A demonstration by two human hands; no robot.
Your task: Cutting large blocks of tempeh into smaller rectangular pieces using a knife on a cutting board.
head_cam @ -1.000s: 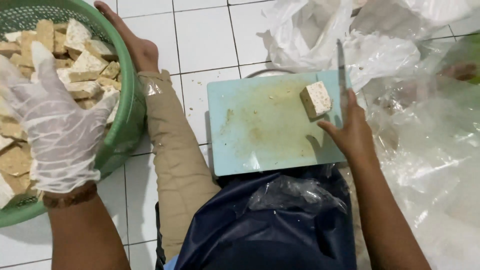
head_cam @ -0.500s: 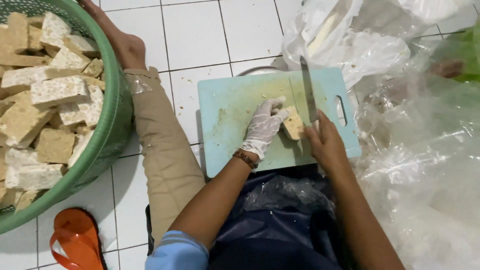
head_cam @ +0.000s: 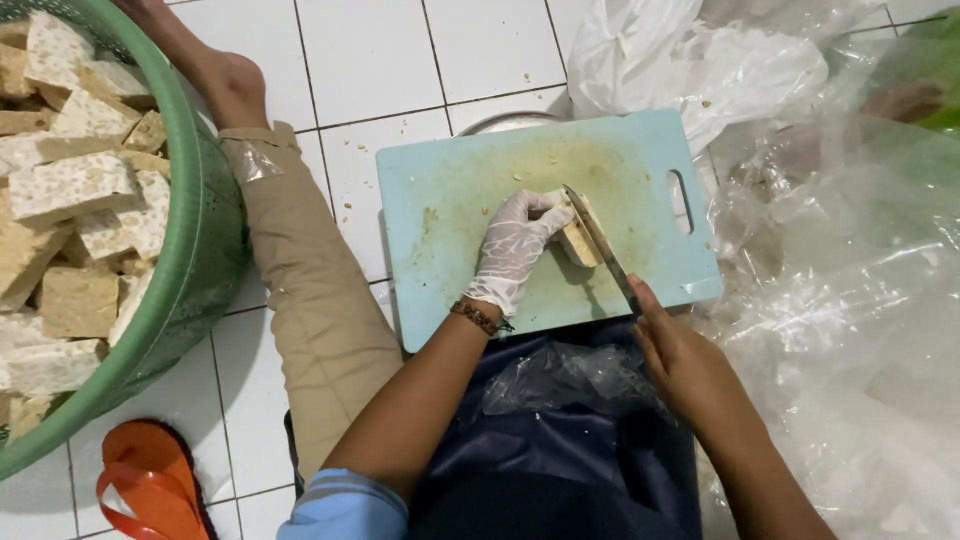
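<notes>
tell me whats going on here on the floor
A person sitting on a white tiled floor is slicing a pale block of tempeh on a light blue cutting board. The gloved left hand steadies the block while the bare right hand presses a knife into it. A green basket at their left holds many cut chunks, and crumpled clear plastic lies to the right.

Pale tempeh block (head_cam: 577, 240), knife (head_cam: 600, 240) cutting in

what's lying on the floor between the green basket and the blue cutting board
In the head view, the person's bent leg in tan trousers lies on the white tiles between the green basket and the cutting board; the bare foot rests against the basket.
</notes>
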